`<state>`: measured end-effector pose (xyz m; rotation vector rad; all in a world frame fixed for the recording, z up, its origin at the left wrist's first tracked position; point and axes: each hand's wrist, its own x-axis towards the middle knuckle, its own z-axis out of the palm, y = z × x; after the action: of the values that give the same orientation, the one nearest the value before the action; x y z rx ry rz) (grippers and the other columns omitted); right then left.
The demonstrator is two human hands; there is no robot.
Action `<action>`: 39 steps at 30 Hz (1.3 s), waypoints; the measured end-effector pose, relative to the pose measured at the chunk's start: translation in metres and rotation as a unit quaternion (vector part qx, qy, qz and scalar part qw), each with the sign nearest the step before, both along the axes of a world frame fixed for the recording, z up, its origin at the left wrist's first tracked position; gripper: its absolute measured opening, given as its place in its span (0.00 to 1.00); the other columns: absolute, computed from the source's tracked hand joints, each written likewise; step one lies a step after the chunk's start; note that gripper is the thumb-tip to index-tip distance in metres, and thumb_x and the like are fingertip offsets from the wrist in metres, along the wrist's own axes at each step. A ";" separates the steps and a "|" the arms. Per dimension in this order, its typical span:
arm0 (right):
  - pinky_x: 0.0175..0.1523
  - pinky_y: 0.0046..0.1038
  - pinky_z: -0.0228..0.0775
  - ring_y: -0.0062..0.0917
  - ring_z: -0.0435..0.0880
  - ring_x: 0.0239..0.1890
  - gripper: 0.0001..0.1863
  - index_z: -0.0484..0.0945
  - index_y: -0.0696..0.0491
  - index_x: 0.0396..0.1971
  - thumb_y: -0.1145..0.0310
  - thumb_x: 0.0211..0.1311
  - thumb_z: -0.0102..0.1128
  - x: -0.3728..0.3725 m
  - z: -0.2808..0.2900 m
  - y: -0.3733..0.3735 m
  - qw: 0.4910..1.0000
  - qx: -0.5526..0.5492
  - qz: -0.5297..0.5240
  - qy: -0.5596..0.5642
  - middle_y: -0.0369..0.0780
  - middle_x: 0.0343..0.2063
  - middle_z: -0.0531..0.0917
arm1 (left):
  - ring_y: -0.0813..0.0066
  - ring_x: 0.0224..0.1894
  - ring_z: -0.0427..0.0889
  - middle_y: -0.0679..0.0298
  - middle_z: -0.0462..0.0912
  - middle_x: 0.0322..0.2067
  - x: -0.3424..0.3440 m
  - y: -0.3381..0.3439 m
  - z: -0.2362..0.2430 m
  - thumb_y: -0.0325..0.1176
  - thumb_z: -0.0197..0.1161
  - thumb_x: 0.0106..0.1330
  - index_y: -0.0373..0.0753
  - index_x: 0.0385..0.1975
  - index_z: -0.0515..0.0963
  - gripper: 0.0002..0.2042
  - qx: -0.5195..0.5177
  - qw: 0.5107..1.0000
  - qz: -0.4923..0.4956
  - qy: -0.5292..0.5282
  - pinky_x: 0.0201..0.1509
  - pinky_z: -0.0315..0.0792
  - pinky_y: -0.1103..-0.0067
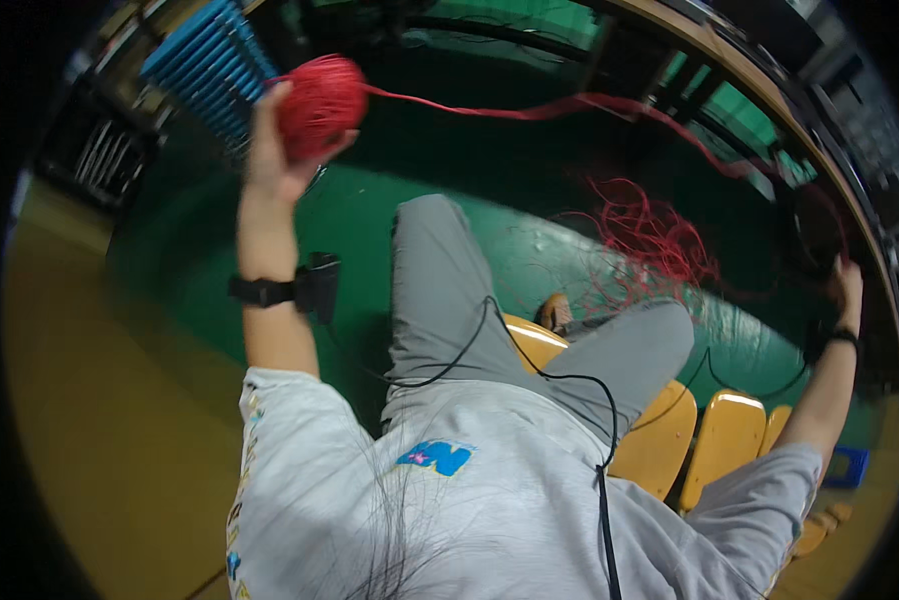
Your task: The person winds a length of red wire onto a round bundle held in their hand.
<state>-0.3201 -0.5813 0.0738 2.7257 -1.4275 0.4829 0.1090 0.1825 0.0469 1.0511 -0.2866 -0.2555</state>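
Note:
My left hand (pixel 277 160) is raised at the upper left, its fingers wrapped round a ball of thin red cord (pixel 322 105). A loose length of red cord (pixel 529 112) runs from the ball across the upper part of the view and sags toward the far right. There, my right hand (pixel 847 285), arm stretched wide, is closed on the cord; its fingertips are small and partly blurred. On the green floor between my hands, beyond my right knee, lies a loose tangle of red cord (pixel 654 235).
Yellow seats (pixel 724 435) stand beside and under me. Blue stacked slatted items (pixel 209 70) are at the upper left, near a dark crate (pixel 104 150). A long desk edge (pixel 769 100) curves along the right. Black cables (pixel 569 378) cross my lap.

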 end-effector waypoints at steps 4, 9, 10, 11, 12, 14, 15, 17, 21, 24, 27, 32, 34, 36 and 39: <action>0.36 0.33 0.70 0.28 0.81 0.33 0.16 0.77 0.54 0.34 0.57 0.51 0.62 0.007 -0.025 0.122 0.897 0.159 -0.122 0.395 0.41 0.29 0.82 | 0.66 0.43 0.80 0.57 0.78 0.42 -0.039 -0.020 0.011 0.50 0.57 0.59 0.36 0.51 0.68 0.26 0.081 0.994 -0.074 -0.024 0.41 0.78 0.65; 0.25 0.15 0.60 0.13 0.71 0.22 0.15 0.74 0.55 0.43 0.62 0.61 0.56 0.075 -0.074 0.086 0.950 0.246 0.153 -0.119 0.31 0.22 0.74 | 0.78 0.39 0.79 0.63 0.78 0.37 -0.060 -0.055 0.004 0.43 0.60 0.58 0.34 0.44 0.71 0.21 0.109 0.981 -0.130 -0.099 0.43 0.74 0.81; 0.32 0.15 0.65 0.14 0.74 0.29 0.15 0.74 0.57 0.44 0.63 0.62 0.55 0.097 -0.064 0.119 0.899 0.293 0.235 -0.225 0.32 0.26 0.77 | 0.79 0.38 0.78 0.63 0.78 0.37 -0.063 -0.067 0.005 0.42 0.61 0.57 0.33 0.44 0.72 0.21 0.113 0.975 -0.144 -0.122 0.43 0.73 0.83; 0.41 0.18 0.68 0.17 0.77 0.34 0.16 0.73 0.57 0.47 0.63 0.63 0.54 0.133 -0.048 0.188 0.873 0.300 0.276 -0.268 0.35 0.31 0.79 | 0.80 0.38 0.78 0.64 0.78 0.36 -0.066 -0.075 -0.002 0.41 0.63 0.56 0.33 0.45 0.71 0.22 0.115 0.976 -0.145 -0.114 0.43 0.72 0.83; 0.47 0.21 0.68 0.20 0.78 0.39 0.17 0.73 0.57 0.48 0.62 0.63 0.53 0.156 -0.026 0.260 0.860 0.325 0.298 -0.255 0.38 0.36 0.80 | 0.80 0.38 0.77 0.64 0.78 0.36 -0.074 -0.080 -0.005 0.42 0.66 0.53 0.33 0.46 0.70 0.24 0.142 0.975 -0.117 -0.124 0.42 0.73 0.83; 0.46 0.21 0.69 0.20 0.79 0.38 0.16 0.76 0.58 0.44 0.61 0.64 0.52 0.181 -0.008 0.359 0.795 0.427 0.354 -0.245 0.37 0.35 0.81 | 0.77 0.43 0.76 0.61 0.76 0.41 -0.084 -0.090 -0.006 0.45 0.62 0.56 0.33 0.48 0.69 0.25 0.182 0.959 -0.141 -0.165 0.48 0.70 0.82; 0.45 0.21 0.69 0.20 0.79 0.38 0.17 0.76 0.58 0.43 0.61 0.64 0.51 0.189 -0.009 0.399 0.775 0.437 0.405 -0.212 0.37 0.34 0.81 | 0.78 0.43 0.75 0.61 0.76 0.41 -0.087 -0.095 -0.008 0.44 0.63 0.55 0.33 0.48 0.68 0.26 0.193 0.956 -0.129 -0.182 0.48 0.70 0.81; 0.45 0.22 0.69 0.19 0.78 0.38 0.18 0.75 0.59 0.43 0.59 0.64 0.51 0.197 -0.007 0.456 0.734 0.457 0.483 -0.136 0.39 0.34 0.81 | 0.77 0.42 0.76 0.61 0.76 0.40 -0.095 -0.103 -0.003 0.44 0.66 0.52 0.34 0.48 0.67 0.28 0.218 0.946 -0.131 -0.199 0.47 0.71 0.81; 0.44 0.22 0.69 0.19 0.78 0.36 0.19 0.74 0.58 0.42 0.57 0.64 0.51 0.195 -0.006 0.509 0.540 0.672 0.487 -0.140 0.37 0.32 0.80 | 0.77 0.42 0.76 0.60 0.76 0.40 -0.103 -0.113 0.004 0.43 0.69 0.48 0.34 0.49 0.67 0.30 0.268 0.929 -0.118 -0.225 0.46 0.72 0.80; 0.36 0.18 0.68 0.15 0.76 0.30 0.15 0.75 0.56 0.35 0.58 0.64 0.51 0.190 -0.012 0.492 0.534 0.699 0.448 -0.160 0.34 0.27 0.77 | 0.75 0.43 0.76 0.60 0.76 0.40 -0.107 -0.110 0.001 0.43 0.70 0.47 0.35 0.49 0.67 0.31 0.292 0.910 -0.123 -0.268 0.46 0.72 0.80; 0.16 0.16 0.45 0.10 0.57 0.13 0.16 0.71 0.54 0.25 0.58 0.66 0.47 0.185 0.006 0.479 0.466 0.763 0.366 -0.258 0.28 0.14 0.64 | 0.70 0.43 0.78 0.56 0.76 0.42 -0.113 -0.104 -0.003 0.45 0.71 0.43 0.36 0.52 0.66 0.35 0.298 0.902 -0.097 -0.297 0.46 0.73 0.78; 0.16 0.17 0.38 0.08 0.50 0.11 0.19 0.72 0.60 0.24 0.59 0.68 0.45 0.175 0.020 0.461 0.582 0.610 0.414 -0.343 0.26 0.08 0.57 | 0.67 0.42 0.79 0.54 0.76 0.42 -0.122 -0.098 0.003 0.46 0.71 0.40 0.36 0.54 0.65 0.39 0.268 0.897 -0.083 -0.342 0.46 0.74 0.76; 0.17 0.16 0.39 0.07 0.51 0.11 0.18 0.74 0.60 0.27 0.61 0.68 0.46 0.170 0.022 0.463 0.621 0.555 0.427 -0.353 0.26 0.09 0.61 | 0.66 0.43 0.79 0.55 0.76 0.42 -0.131 -0.094 0.007 0.45 0.70 0.40 0.35 0.54 0.65 0.39 0.213 0.919 -0.103 -0.314 0.47 0.73 0.76; 0.18 0.15 0.40 0.06 0.52 0.12 0.17 0.76 0.61 0.29 0.62 0.67 0.46 0.159 0.022 0.471 0.654 0.473 0.486 -0.335 0.27 0.12 0.66 | 0.67 0.44 0.79 0.55 0.76 0.43 -0.132 -0.091 0.011 0.43 0.71 0.39 0.33 0.54 0.65 0.39 0.205 0.922 -0.098 -0.314 0.47 0.73 0.77; 0.19 0.15 0.40 0.07 0.52 0.13 0.17 0.75 0.61 0.28 0.62 0.67 0.46 0.152 0.015 0.474 0.656 0.491 0.474 -0.321 0.28 0.13 0.68 | 0.69 0.45 0.77 0.55 0.75 0.44 -0.138 -0.089 0.017 0.40 0.72 0.39 0.31 0.52 0.65 0.38 0.151 0.943 -0.104 -0.277 0.49 0.73 0.78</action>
<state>-0.1682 -0.1068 0.0885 4.4263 0.2002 0.9688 -0.0287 0.0938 0.0641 1.3899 -0.8934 -0.1909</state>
